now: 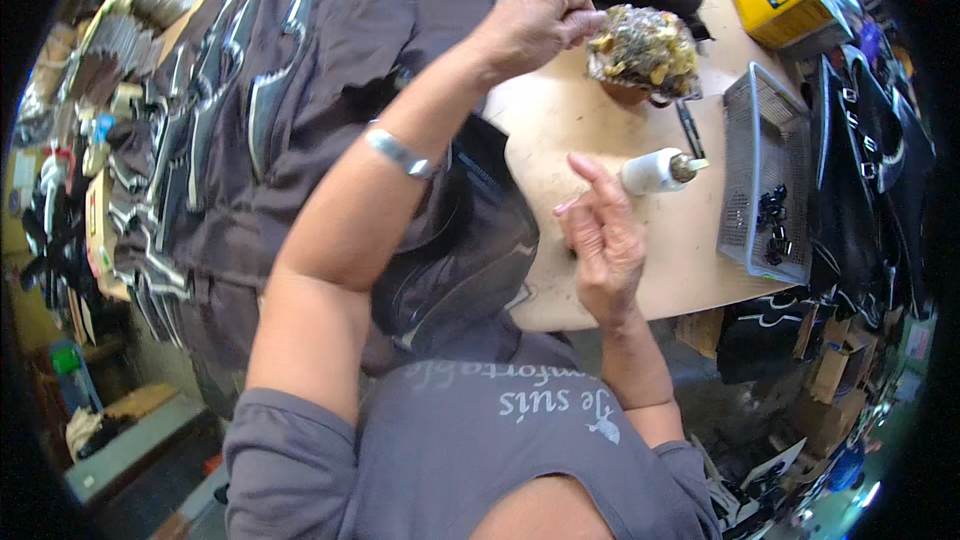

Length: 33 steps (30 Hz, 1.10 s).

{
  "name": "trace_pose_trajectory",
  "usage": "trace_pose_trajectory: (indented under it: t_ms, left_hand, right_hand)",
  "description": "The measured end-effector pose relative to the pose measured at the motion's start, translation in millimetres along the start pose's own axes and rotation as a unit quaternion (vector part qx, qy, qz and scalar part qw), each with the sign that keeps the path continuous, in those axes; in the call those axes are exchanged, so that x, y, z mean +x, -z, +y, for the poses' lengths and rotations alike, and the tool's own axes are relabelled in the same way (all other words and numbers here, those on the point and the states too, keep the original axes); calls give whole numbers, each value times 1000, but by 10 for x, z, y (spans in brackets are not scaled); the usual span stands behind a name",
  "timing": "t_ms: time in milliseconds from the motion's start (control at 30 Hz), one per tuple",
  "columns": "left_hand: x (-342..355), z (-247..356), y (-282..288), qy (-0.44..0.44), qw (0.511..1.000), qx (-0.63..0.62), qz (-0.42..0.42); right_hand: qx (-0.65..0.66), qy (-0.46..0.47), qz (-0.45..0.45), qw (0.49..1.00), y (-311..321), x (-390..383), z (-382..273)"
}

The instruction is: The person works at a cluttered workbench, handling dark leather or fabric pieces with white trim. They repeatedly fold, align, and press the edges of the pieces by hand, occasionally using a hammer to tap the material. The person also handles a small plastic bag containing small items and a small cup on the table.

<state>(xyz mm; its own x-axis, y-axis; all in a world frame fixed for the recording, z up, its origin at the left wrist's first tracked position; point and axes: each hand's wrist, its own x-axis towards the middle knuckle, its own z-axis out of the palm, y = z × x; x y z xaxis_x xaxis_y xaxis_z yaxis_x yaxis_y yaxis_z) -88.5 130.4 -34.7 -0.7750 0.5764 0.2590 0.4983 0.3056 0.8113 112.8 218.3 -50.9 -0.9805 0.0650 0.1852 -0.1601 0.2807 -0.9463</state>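
Note:
My left hand (pixel 540 28) reaches to the far side of the table, its fingers pinched together at the left edge of a lumpy pot (pixel 645 52). What those fingers hold, if anything, is hidden. Yellowish and grey crust, like dried glue, covers the pot. Nearer to me, my right hand (pixel 608 255) hovers over the table with the index finger stretched out and the other fingers loosely bent, nothing visible in it. Just beyond it lies a white bottle (pixel 650 172) with a brown, caked neck. A slim black tool with a pale tip (pixel 690 128) lies behind the bottle.
Dark fabric pieces with grey-edged strips (pixel 340 30) cover the table's left side, with a black bag-like piece (pixel 470 230) in front. A grey mesh basket (pixel 735 195) holds small black buckles. Black strapped bags (pixel 870 170) hang right; a yellow box (pixel 785 0) stands behind.

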Motion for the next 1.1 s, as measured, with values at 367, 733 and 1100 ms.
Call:
trace_pose_trajectory:
  t_ms: [367,733,1100]
  left_hand:
    - [-2563,238,924,105,969,9,-224]
    - [-2776,505,1047,40,990,-105,-86]
    - [-2383,642,1042,127,971,-178,-98]
  right_hand:
    - [-92,185,-215,955,-360,-116,-229]
    - [-71,146,-235,958,-674,69,-434]
    - [-46,301,-120,945,-723,35,-627]
